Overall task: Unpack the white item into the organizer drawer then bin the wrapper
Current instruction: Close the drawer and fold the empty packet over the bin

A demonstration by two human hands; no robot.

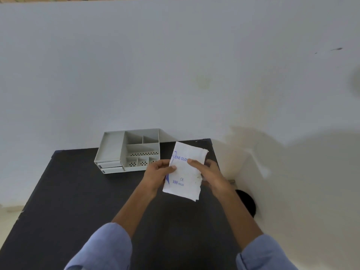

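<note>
1. Pale wall fills the upper view; below it a dark table (81,201) carries a grey organizer (128,151) at its far edge, with two drawers (111,167) stacked at its lower left, both apparently shut.

2. Both hands hold one white packet (185,170) printed in blue, raised above the table. The left hand (157,172) is clamped on the packet's left edge, thumb on the printed face. The right hand (209,172) is clamped on the right edge, forefinger lying across the front.

3. The packet's long axis runs away from the person, tilted a little rightward at the top. Its ragged top end stands clear beyond both grips, and its lower end hangs free nearer the body.

4. From the grip, the organizer lies further out and to the left, so the left hand is the nearer one to the drawers.

5. My judgement: the unpacking has not begun. Contents still need drawing from the wrapper, and a drawer needs pulling open first.

6. A dark round opening (246,201), possibly the bin, sits low to the right of the grip, nearer the right hand.
</note>
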